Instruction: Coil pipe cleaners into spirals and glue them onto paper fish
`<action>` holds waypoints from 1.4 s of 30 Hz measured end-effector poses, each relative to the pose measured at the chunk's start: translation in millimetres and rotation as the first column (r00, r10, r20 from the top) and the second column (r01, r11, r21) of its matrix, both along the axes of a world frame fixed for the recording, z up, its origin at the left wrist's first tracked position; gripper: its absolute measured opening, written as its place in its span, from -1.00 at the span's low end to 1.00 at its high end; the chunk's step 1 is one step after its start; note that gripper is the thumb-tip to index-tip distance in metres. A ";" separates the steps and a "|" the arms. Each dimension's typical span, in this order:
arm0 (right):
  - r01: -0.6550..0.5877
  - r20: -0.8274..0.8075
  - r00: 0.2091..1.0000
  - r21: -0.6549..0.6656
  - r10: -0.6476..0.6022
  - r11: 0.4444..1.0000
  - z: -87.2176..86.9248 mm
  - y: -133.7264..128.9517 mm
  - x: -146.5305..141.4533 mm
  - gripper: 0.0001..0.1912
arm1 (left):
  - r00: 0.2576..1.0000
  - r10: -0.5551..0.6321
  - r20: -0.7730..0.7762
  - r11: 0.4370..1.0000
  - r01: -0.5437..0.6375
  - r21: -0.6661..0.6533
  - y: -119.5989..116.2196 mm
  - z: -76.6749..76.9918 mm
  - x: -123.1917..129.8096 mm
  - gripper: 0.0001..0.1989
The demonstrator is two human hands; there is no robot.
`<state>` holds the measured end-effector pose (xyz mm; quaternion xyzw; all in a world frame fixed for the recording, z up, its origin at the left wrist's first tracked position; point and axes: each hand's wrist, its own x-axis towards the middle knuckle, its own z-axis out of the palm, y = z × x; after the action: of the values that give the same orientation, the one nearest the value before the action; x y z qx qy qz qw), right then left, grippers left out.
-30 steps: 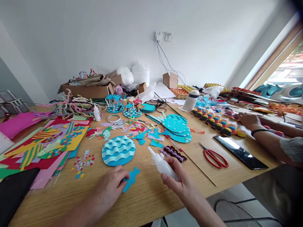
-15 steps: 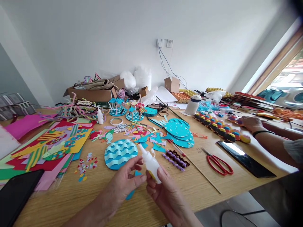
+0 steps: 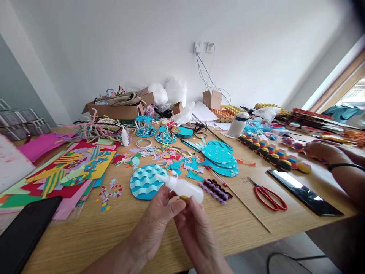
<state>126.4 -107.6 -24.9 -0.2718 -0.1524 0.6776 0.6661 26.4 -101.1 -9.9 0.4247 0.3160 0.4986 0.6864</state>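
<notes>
Since half a second ago you've tipped the white bottle [image 3: 188, 189] from slanting upward to nearly level, nozzle pointing left. Your right hand [image 3: 195, 230] grips its body from below; your left hand [image 3: 152, 222] is curled in close by the neck, thumb near the right one, though you can't tell whether it grips the bottle too. Just beyond your left hand lies the wavy blue disc [image 3: 142, 188], partly behind the nozzle. Right of your hands are the purple and brown wavy strips [image 3: 216, 191], then the red-handled scissors [image 3: 268, 197]; left, small paper bits [image 3: 110, 193].
</notes>
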 end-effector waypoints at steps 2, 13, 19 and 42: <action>0.123 0.048 0.991 0.053 -0.125 0.991 7.0 6.4 17.8 -0.70 | 0.981 -0.009 -0.194 1.000 0.011 0.009 -0.6 -3.8 -13.4 -0.59; -0.148 0.679 0.734 0.186 -0.018 0.971 16.5 -0.9 58.9 -0.62 | 0.474 0.263 -0.840 0.667 0.540 0.513 1.2 -33.3 -79.0 -0.59; -0.215 0.710 0.702 0.142 0.051 0.966 8.7 2.7 49.5 -0.63 | 0.336 0.343 -0.877 0.598 0.642 0.479 -2.8 -50.3 -83.5 -0.58; -0.368 0.924 0.350 0.286 -0.153 0.885 -4.8 10.3 27.8 -0.76 | 0.266 0.386 -0.883 0.567 0.687 0.454 -7.0 -42.6 -79.4 -0.68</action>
<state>154.1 -97.4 -29.8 -0.4342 -0.6716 0.3908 0.4557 -53.0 -108.2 -52.5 0.9208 0.3418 0.1378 0.1276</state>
